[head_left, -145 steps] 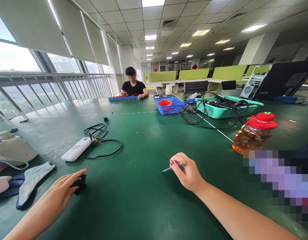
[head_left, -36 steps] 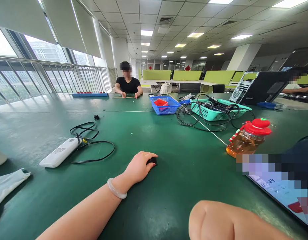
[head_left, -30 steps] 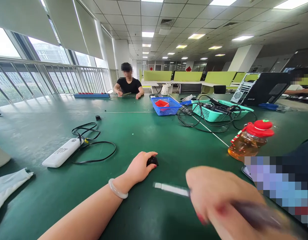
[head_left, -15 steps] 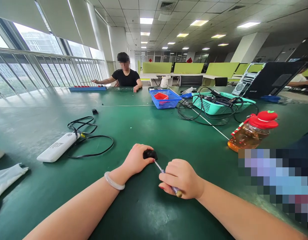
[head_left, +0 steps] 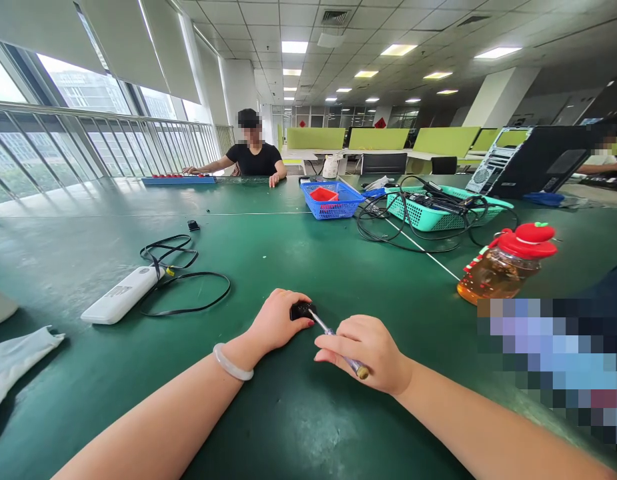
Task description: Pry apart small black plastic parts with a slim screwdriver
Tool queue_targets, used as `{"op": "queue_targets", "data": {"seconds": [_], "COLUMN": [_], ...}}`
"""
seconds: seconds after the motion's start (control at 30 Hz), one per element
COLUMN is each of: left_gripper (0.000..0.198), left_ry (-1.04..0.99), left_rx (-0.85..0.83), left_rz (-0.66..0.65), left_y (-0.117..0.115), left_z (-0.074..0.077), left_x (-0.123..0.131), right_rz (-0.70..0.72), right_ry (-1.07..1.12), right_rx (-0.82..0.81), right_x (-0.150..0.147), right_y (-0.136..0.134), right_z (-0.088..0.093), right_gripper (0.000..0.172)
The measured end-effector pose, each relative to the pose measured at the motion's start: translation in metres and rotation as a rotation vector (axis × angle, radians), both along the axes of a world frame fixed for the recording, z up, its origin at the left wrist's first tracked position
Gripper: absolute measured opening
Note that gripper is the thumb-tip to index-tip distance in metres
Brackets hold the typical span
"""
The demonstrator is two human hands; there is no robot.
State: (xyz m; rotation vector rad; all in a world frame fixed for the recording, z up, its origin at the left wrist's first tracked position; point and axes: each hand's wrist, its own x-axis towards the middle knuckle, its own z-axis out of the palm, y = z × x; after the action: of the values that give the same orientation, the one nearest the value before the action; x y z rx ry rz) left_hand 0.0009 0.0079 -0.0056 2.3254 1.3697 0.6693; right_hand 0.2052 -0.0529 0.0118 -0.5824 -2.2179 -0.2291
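Observation:
On the green table (head_left: 308, 407), my left hand (head_left: 278, 320) grips a small black block-like part (head_left: 301, 310) between thumb and fingers. Its exact kind is too small to tell, and my fingers cover its left side. My right hand (head_left: 371, 350) is closed around the handle of a screwdriver (head_left: 329, 329), which slants up and to the left. The screwdriver's tip reaches the right part of the black piece's near face.
Left lies a white power bank (head_left: 121, 297) with a looped black cable (head_left: 188, 311). A blue basket (head_left: 333, 210), a green basket (head_left: 423, 220) of cables and a red-lidded bottle (head_left: 505, 267) stand on the right. Another person (head_left: 255, 157) sits at the far side.
The screwdriver's tip has risen from the black part's lower right edge onto its face. My right hand's fingers have loosened slightly on the handle. The far person's arm has lowered.

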Motion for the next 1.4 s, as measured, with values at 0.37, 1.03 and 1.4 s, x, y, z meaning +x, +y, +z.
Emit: {"op": "queue_targets", "data": {"seconds": [0.37, 1.03, 1.4], "left_gripper": [0.034, 0.032, 0.033], "left_ry": [0.004, 0.000, 0.091], "left_rx": [-0.021, 0.019, 0.096], "left_rz": [0.004, -0.015, -0.030], "left_y": [-0.001, 0.002, -0.001], "left_z": [0.003, -0.002, 0.000], "left_x": [0.001, 0.000, 0.000], "right_rz": [-0.093, -0.024, -0.021], "right_ry": [0.024, -0.071, -0.091], "right_rx": [-0.208, -0.001, -0.085], "right_x": [-0.002, -0.005, -0.006], "right_y": [0.006, -0.002, -0.002], "right_z": [-0.009, -0.006, -0.011], "right_gripper": [0.021, 0.064, 0.038]}}
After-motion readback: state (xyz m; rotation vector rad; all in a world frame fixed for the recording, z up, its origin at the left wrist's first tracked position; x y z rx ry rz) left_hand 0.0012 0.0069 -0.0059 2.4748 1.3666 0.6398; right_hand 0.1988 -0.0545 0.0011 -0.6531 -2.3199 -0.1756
